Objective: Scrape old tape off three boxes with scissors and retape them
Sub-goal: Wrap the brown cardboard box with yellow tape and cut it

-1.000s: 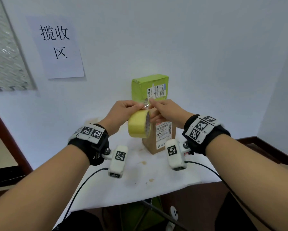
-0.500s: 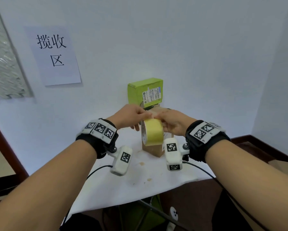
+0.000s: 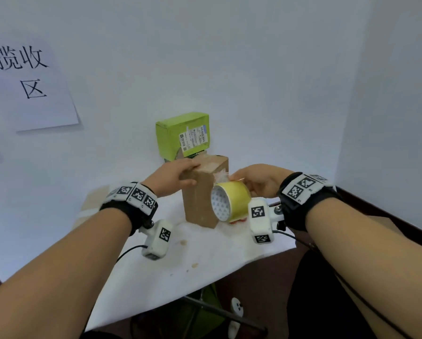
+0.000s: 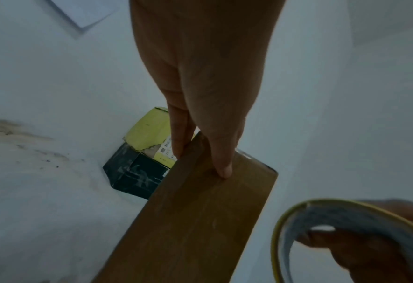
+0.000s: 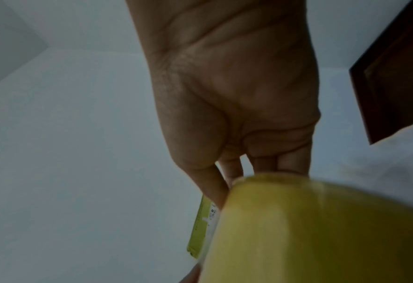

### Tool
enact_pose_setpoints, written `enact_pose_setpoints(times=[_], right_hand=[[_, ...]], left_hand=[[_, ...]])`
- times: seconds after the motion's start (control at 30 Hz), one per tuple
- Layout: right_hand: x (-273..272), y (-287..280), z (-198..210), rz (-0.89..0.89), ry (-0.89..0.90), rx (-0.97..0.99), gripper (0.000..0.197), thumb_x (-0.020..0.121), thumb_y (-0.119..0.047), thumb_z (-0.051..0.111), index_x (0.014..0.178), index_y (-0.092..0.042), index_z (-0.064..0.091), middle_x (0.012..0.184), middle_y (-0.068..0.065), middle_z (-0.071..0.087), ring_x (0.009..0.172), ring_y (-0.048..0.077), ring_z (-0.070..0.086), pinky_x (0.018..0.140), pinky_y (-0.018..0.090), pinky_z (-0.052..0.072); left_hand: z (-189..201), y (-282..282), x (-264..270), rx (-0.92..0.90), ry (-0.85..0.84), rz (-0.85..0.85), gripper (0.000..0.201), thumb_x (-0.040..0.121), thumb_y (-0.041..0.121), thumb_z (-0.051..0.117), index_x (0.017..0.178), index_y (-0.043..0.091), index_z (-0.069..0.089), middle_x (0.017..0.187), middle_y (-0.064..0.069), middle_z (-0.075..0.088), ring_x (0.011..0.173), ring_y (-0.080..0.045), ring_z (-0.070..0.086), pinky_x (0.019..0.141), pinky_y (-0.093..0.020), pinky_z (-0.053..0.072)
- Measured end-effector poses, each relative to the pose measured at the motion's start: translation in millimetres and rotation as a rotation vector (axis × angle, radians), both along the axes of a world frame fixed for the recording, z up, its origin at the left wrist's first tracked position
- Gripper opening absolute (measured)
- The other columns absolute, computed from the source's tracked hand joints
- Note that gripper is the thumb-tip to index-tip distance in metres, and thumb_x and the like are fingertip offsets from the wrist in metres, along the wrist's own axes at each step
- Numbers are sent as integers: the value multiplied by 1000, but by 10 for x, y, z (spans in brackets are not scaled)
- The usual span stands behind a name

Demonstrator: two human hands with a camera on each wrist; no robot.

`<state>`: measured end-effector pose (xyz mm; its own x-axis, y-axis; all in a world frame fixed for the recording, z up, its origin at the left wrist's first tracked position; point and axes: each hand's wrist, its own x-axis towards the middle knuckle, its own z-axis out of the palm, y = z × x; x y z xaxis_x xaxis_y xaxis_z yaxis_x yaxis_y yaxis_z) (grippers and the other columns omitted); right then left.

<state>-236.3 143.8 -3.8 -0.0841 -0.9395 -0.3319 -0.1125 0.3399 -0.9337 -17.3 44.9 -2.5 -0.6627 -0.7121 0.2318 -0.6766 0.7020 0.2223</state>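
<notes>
Left hand point(image 4: 207, 80) gripping brown box point(image 4: 200, 220), tape roll point(image 4: 346, 229) beside

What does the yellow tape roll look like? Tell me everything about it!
The yellow tape roll is a wide ring of glossy yellow tape wound on a core whose inside looks white with a small dotted pattern. It lies on its side, open end facing the camera, just right of the standing brown box. The right hand holds it from behind, and a clear strip is pulled up toward the box top.

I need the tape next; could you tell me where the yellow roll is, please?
In the head view, the right hand holds the yellow roll right of the brown box.
</notes>
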Motion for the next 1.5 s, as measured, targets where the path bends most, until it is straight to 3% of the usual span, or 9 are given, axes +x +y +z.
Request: enact_pose_setpoints(times=[0.2,0.3,0.53,0.77,0.93,1.07,1.17,1.3,1.5], right_hand=[[-26,-151,-155,-263,-107,-139,19,95,-7,46,76,-11,47,73,8,50,59,19,42,54,27,34],[8,-249,-228,-330,-171,-172,25,94,-3,42,71,-9,47,73,8,57,61,19,44,57,30,32],[73,-321,-247,-338,-162,-231,24,94,-4,43,72,-7,54,78,6,60,64,18,49,59,28,36],[78,-312,-223,-275,-62,-278,15,91,-7,48,78,-8,56,81,5,63,67,17,49,60,28,36],[124,-321,-226,-256,-80,-294,7,90,-7,48,89,-6,55,78,2,64,65,16,51,57,28,37],[113,-345,-268,-250,-58,-294,12,89,-11,50,84,-7,60,80,-1,66,77,21,53,73,33,41],[106,-343,-280,-247,-80,-298,12,88,-14,51,87,-8,62,79,-1,64,77,23,52,70,33,41],[148,-344,-244,-239,-76,-299,10,84,-16,56,85,-10,64,97,12,61,82,28,53,73,37,42],[253,-334,-220,-248,-26,-318,7,86,-13,55,79,-11,55,91,16,55,81,27,50,70,34,39]], left_hand=[[13,111,-70,-232,-66,184,39,86,53,60,103,18,57,105,0,44,88,-21,52,73,-32,43],[16,113,-59,-441,-160,217,42,86,60,55,93,19,52,101,1,50,93,-21,51,72,-30,36],[-103,-19,-148,-138,10,131,46,87,43,64,124,20,51,116,3,58,101,-16,53,83,-30,41],[-200,-98,-207,-213,176,150,33,86,48,63,91,16,54,96,2,54,94,-16,46,78,-30,39],[-249,-95,-260,-188,191,110,29,92,35,60,112,16,59,106,0,65,95,-19,57,80,-30,40],[-233,-118,-245,-285,96,-2,21,97,32,51,94,14,61,97,3,63,90,-19,58,70,-33,38],[-162,-79,-180,-298,48,-27,22,99,34,47,102,18,61,104,9,62,85,-10,53,65,-27,30],[-107,-27,-101,-318,-4,58,28,99,43,43,111,25,61,99,11,65,85,-15,59,69,-32,47],[-172,34,-202,-312,9,-69,23,96,38,51,111,26,64,112,14,62,100,-8,56,74,-21,33]])
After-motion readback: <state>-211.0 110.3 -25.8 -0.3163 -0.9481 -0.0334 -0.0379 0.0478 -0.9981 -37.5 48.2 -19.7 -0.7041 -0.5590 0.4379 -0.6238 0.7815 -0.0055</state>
